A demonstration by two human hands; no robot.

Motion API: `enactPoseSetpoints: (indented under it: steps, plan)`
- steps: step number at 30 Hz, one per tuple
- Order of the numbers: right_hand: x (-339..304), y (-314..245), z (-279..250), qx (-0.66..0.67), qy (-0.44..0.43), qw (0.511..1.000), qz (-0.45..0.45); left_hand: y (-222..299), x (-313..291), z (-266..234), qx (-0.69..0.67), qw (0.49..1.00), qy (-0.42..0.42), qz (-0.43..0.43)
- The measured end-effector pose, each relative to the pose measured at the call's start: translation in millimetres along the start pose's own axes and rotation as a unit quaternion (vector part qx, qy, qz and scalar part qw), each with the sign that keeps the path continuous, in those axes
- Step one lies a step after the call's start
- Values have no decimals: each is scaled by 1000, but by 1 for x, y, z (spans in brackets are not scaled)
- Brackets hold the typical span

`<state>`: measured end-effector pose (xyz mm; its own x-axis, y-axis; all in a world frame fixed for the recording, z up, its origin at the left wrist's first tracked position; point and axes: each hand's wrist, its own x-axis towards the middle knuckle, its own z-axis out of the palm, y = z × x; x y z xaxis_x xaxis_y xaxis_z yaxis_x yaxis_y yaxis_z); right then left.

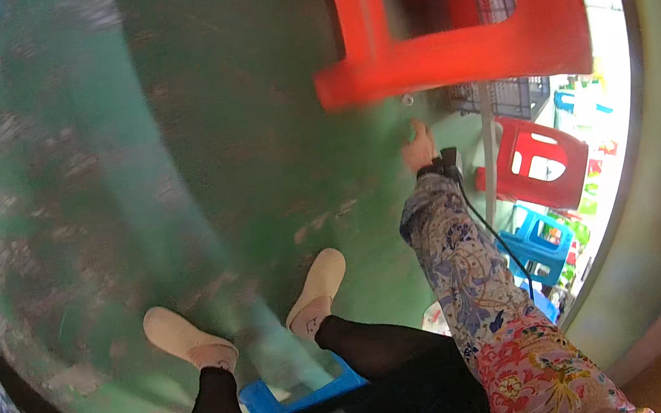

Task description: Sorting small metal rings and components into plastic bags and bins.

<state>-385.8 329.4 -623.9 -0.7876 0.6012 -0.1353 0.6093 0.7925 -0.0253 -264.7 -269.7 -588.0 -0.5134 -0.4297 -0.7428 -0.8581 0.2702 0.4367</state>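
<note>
Green floor [254, 176], scuffed, pale-streaked. Blue stool [261, 403] placed between black-clad legs [390, 342]. Right hand [419, 148] held just below large red stool [446, 58] in view; finger closure cannot be told; left hand unseen. Firm, level grip on frame judged best. Grey crate [510, 97], smaller red stool [578, 163], pale wall [652, 176] ranged at right.

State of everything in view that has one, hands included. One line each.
Right hand: near large red stool, grip unclear
Left hand: not in view
Large red stool: blurred, support unclear
Cream clogs: worn, on floor
Dark wristband: worn, cable attached
Blue stool between legs: partly hidden
Green floor: scuffed
</note>
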Motion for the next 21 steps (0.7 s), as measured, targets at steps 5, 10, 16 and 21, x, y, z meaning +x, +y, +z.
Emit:
enactPoseSetpoints:
  steps: [5,10,16,21]
  plan:
    - [56,-5,50,52,121,990,-54,3,44,25,44,999,7,15]
    - [40,-4,61,-19,118,990,-75,-14,11,-14,82,996,19,8]
    - [26,-24,43,157,258,953,23,0,12,-53,102,993,49,28]
    - [30,124,9,199,128,915,326,-1,8,-48,113,992,55,31]
